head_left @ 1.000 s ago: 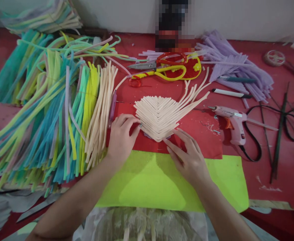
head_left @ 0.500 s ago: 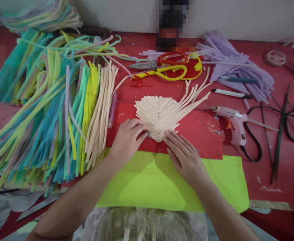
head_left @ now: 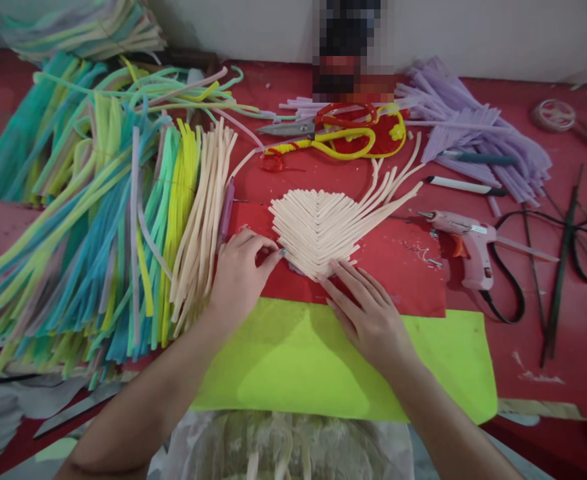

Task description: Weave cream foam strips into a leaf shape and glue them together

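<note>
A leaf-shaped piece made of cream pipe cleaners lies on a red sheet, its strips meeting in a V pattern along a middle line. Several longer loose strips fan out from its upper right. My left hand is at the piece's lower left edge, thumb and forefinger pinched together; whatever lies between the tips is too small to make out. Stretched out, the fingers of my right hand rest on the lower right edge near the pointed bottom. A bit of greyish purple shows under the lower left edge.
Bundles of coloured pipe cleaners cover the left side. Scissors with red and yellow handles lie behind the piece. A pink glue gun with its cord is at right, near purple pipe cleaners. A yellow-green sheet lies in front.
My left hand has shifted left and slightly up along the edge, away from the bottom point. My right fingertips have moved slightly left at the bottom. The leaf-shaped piece stays nearly in place.
</note>
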A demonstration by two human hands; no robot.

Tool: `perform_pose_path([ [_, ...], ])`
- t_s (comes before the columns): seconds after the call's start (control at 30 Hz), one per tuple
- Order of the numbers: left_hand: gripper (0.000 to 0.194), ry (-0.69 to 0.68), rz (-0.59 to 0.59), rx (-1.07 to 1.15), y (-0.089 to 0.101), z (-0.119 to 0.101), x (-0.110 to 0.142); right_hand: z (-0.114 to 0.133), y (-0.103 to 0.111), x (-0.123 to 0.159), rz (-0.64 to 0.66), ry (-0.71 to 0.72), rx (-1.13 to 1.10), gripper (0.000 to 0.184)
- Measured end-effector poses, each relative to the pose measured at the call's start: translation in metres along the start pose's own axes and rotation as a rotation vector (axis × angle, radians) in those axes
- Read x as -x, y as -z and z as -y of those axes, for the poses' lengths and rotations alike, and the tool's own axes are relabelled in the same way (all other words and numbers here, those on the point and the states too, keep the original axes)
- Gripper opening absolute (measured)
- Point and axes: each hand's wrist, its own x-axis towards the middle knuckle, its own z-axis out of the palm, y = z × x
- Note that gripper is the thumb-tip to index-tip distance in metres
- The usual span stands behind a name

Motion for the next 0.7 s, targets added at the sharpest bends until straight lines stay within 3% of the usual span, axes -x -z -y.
perform_pose_path([
  [0.7, 0.008, 0.035, 0.015, 0.087, -0.0043, 0.0013, -0.0012, 0.0013, 0.0003, -0.0007, 0.006, 0.002, 0.020, 0.038],
])
